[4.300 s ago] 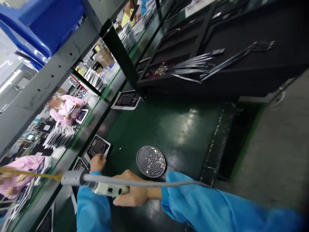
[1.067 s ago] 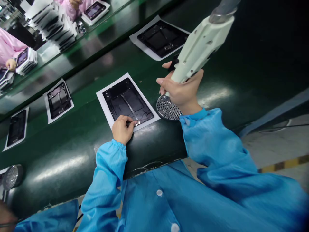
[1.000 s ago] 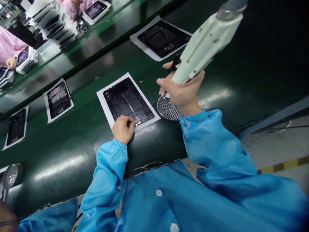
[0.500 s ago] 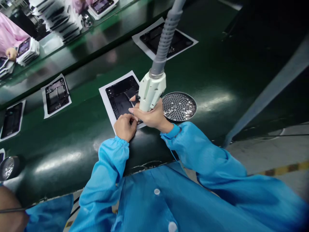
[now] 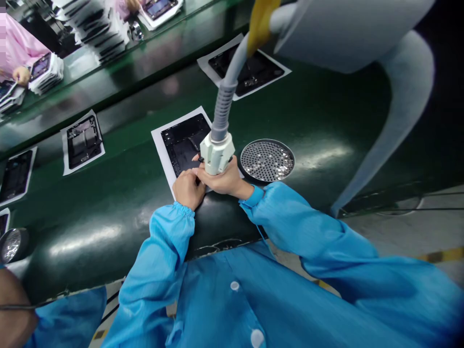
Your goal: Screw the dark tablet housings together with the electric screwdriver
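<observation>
A black tablet housing [image 5: 181, 154] lies on a white sheet [image 5: 162, 153] on the green table before me. My right hand [image 5: 222, 182] is wrapped around a white hand-held tool [image 5: 217, 153] with a grey corrugated hose [image 5: 223, 104] rising from its top. The tool's lower end is hidden by my fingers. Over the near edge of the housing, my left hand [image 5: 188, 188] is closed, its fingers bent and close to my right fingertips. What it grips, if anything, is hidden. Right of the tool lies a round perforated metal dish [image 5: 267, 160] with small shiny pieces in it.
More housings on white sheets lie on the green table [image 5: 119, 203], one at the back [image 5: 250, 72] and several to the left. A pale lamp-like fixture [image 5: 348, 34] overhangs the right. A pink-sleeved person's hand [image 5: 21, 75] is across; a blue-sleeved person [image 5: 68, 316] sits left.
The white tool and my right hand have shifted slightly left and down. The hose stands at a different angle, and the pale fixture has come into view at upper right. My left hand has barely moved.
</observation>
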Available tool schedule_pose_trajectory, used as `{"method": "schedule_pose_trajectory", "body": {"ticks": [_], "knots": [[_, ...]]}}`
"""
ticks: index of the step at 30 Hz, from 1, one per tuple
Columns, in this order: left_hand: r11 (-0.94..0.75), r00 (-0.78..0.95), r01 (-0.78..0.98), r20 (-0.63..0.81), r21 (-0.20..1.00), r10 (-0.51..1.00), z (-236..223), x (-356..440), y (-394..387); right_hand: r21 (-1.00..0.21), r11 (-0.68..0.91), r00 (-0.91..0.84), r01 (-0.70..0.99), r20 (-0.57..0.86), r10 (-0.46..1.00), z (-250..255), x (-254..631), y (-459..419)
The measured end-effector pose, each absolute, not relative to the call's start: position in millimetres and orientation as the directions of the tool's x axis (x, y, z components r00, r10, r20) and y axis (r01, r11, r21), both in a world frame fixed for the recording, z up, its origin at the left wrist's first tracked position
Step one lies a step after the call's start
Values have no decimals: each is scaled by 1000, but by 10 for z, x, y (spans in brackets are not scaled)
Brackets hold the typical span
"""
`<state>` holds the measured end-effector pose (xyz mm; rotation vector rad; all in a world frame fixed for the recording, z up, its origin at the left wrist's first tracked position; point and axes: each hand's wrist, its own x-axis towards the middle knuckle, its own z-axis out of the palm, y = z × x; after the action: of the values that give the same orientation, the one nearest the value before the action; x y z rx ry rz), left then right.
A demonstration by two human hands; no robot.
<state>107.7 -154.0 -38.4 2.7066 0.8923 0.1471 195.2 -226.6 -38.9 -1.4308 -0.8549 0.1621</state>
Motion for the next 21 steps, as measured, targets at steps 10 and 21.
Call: {"method": "schedule_pose_trajectory", "body": {"ticks": [10, 21], "knots": [[-780, 825, 394, 188, 486, 533, -430, 1040, -1465, -926, 293, 778, 237, 362, 514, -109, 2227, -2325], [-418, 950, 202, -281, 886, -137, -792, -389, -2432, -890, 258, 836, 376, 446, 319, -167, 2989, -2688]]}}
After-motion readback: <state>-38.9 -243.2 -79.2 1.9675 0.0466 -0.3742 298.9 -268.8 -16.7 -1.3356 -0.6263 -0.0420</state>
